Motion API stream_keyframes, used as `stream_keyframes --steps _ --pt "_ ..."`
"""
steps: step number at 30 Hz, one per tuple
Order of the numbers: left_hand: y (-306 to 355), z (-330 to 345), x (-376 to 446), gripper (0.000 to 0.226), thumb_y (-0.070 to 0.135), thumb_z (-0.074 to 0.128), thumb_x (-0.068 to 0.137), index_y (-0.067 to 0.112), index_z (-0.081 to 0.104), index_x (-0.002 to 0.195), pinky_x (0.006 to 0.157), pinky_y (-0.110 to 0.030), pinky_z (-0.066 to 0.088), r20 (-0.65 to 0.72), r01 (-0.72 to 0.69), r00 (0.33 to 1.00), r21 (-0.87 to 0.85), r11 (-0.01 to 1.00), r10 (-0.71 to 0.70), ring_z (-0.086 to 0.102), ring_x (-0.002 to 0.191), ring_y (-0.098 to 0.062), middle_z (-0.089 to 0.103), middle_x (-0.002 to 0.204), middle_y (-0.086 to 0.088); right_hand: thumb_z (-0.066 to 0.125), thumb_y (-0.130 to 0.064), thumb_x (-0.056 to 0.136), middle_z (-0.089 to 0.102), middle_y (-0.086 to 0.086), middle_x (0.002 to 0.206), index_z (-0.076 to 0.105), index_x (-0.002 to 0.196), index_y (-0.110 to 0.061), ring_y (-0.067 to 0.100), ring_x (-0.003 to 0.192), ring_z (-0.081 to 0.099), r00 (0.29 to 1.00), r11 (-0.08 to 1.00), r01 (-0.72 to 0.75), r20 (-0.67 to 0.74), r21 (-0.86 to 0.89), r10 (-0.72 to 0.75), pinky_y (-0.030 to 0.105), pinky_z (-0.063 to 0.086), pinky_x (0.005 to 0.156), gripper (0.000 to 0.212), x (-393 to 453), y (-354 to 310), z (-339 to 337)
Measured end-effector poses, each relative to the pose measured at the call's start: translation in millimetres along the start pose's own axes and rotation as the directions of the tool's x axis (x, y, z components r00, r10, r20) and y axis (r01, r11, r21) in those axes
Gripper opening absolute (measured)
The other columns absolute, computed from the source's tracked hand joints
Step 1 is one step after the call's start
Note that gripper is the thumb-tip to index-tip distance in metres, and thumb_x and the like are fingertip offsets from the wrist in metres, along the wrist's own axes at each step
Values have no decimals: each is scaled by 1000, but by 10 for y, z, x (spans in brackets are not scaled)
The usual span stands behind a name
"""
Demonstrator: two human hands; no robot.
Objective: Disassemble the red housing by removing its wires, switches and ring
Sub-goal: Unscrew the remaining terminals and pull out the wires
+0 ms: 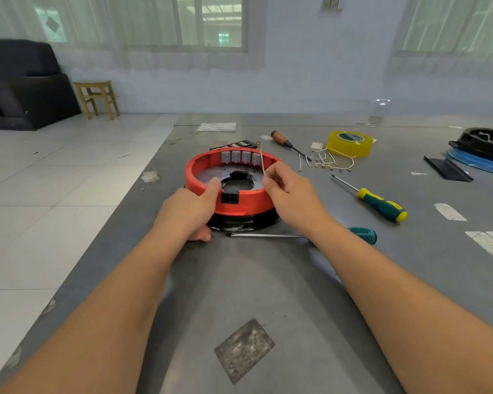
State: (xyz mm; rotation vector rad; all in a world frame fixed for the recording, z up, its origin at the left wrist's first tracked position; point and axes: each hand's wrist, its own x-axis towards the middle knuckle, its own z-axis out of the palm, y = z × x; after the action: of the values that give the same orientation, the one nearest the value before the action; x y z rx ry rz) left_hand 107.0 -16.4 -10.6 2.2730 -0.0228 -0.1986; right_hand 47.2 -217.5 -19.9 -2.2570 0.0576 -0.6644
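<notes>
The job is looking partly done: a heap of loose wires [329,162] is lying on the tabletop [268,280] at two o'clock from the red housing [229,180], while four switches [241,157] are sitting in its far wall. The right hand [289,191] is pinching one wire [262,160] upright over the three o'clock rim. The left hand [192,210] is gripping the eight o'clock rim.
</notes>
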Motion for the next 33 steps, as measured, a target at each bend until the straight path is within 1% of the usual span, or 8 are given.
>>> stream_keyframes --steps 5,10,13,15,18,22,25,33 --pt "47 -72 -22 75 69 27 94 8 64 72 82 -34 60 68 -59 997 297 953 41 67 51 -22 73 58 -10 54 -31 102 60 -13 77 56 87 -33 -5 64 50 999 1000 -24 28 -18 24 11 36 57 15 -32 -5 0" --pt "106 -142 -59 64 71 51 90 16 64 119 92 -47 52 -255 -133 927 463 876 275 60 113 -39 67 117 -14 56 -33 100 59 -18 77 57 84 -33 -2 72 55 996 995 -35 -87 -91 27 21 39 63 16 -39 -40 21" --pt "203 -69 -112 47 47 69 94 21 66 133 104 -42 47 -252 -572 722 306 761 644 56 122 -29 68 125 -4 56 -34 100 61 -19 79 61 91 -32 6 77 59 985 987 25 -166 -159 -51 33 49 70 10 -50 -100 39" --pt "251 14 -165 32 39 74 94 29 72 125 101 -25 47 -201 -701 688 65 710 697 63 113 -7 72 113 14 59 -34 99 63 -18 82 65 95 -30 10 79 60 977 981 83 -180 -173 -115 37 52 72 9 -60 -141 48" --pt "253 148 -203 11 27 74 97 27 78 107 90 -8 45 -205 -721 691 -126 681 694 65 101 9 75 101 21 61 -32 100 66 -10 88 70 101 -23 12 82 60 961 963 182 -171 -197 -217 40 53 73 13 -77 -180 76" --pt "240 172 -208 15 12 71 99 22 78 89 83 -12 53 -293 -700 714 -277 658 636 70 87 6 76 90 15 65 -30 96 65 -14 85 71 97 -21 1 73 52 951 966 229 -183 -119 -248 31 48 69 11 -78 -201 90" --pt "236 149 -217 16 8 69 100 19 76 91 79 -12 54 -291 -630 775 -428 648 561 75 84 2 78 86 12 66 -30 94 62 -23 80 70 94 -27 -5 77 53 967 982 188 -170 -31 -190 20 39 69 5 -77 -190 99" --pt "237 96 -225 9 6 68 100 8 76 96 73 -15 58 -242 -553 818 -577 600 521 78 82 -7 81 80 5 71 -28 92 72 -11 80 74 88 -28 14 71 57 988 968 92 -141 234 -59 27 45 65 5 -63 -214 75"
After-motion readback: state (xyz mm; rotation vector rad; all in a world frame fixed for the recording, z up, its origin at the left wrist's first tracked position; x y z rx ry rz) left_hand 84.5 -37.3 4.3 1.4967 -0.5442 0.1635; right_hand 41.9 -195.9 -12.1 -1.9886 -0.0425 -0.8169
